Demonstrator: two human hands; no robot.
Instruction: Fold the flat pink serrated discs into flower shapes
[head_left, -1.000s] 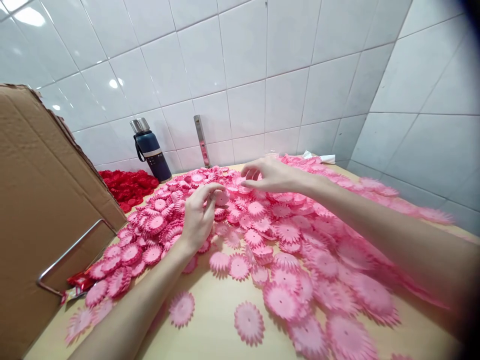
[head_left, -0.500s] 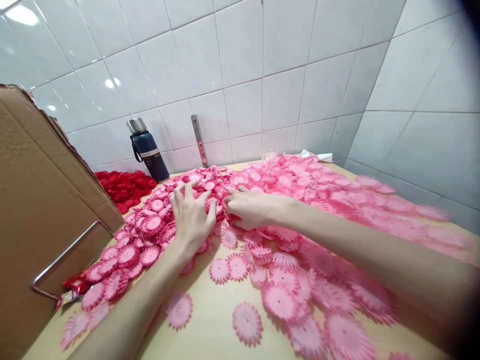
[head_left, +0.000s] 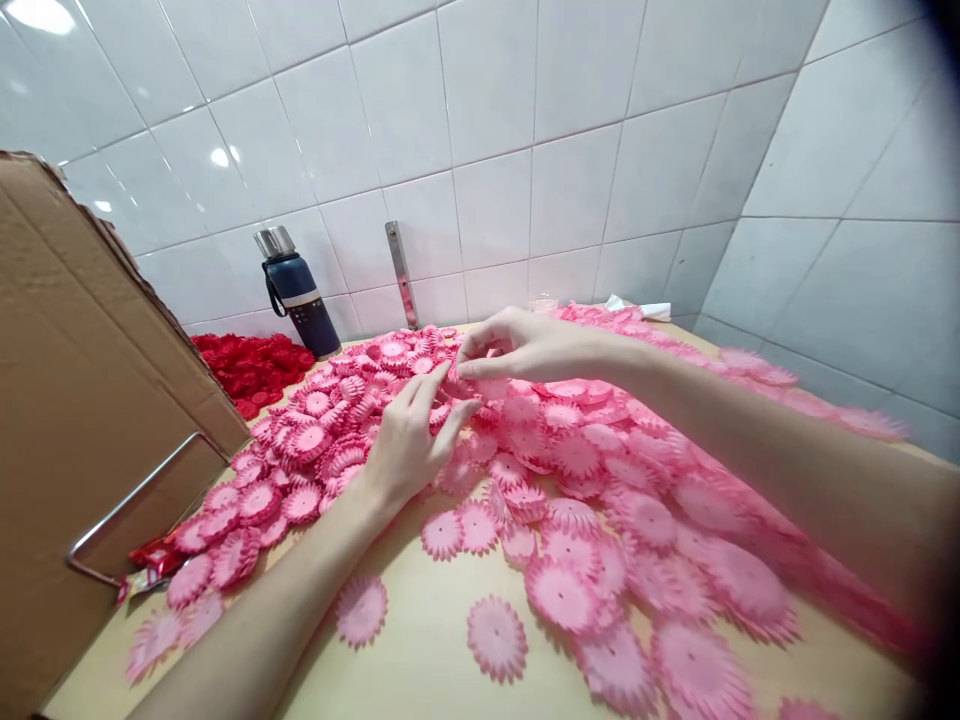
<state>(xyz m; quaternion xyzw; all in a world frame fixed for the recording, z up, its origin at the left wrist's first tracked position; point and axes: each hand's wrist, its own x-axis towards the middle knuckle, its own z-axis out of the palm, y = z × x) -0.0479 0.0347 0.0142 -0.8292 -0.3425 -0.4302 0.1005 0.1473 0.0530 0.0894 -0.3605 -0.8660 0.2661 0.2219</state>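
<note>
My left hand (head_left: 411, 438) is over the middle of a heap of pink scalloped flower discs (head_left: 309, 440), thumb and forefinger apart with a small gap between them. Just above and to its right, my right hand (head_left: 517, 345) is raised over the heap, its thumb and fingers closed together in a pinch. The fingertips of both hands nearly meet. Whatever the right fingers hold is blurred and partly hidden among the pink. Lighter pink discs (head_left: 564, 592) are spread below the right forearm, and a single disc (head_left: 496, 638) lies apart near the front.
A dark blue bottle (head_left: 301, 305) stands against the tiled wall beside a red pile (head_left: 251, 370). At left are a cardboard box (head_left: 90, 400), a bent metal rod (head_left: 142, 490) and a red wrapper (head_left: 154, 558). A metal strip (head_left: 402, 275) leans on the wall.
My right hand has lifted up from the heap, its fingers pinched. The left hand has shifted right and slightly down, toward the right hand's fingertips.
</note>
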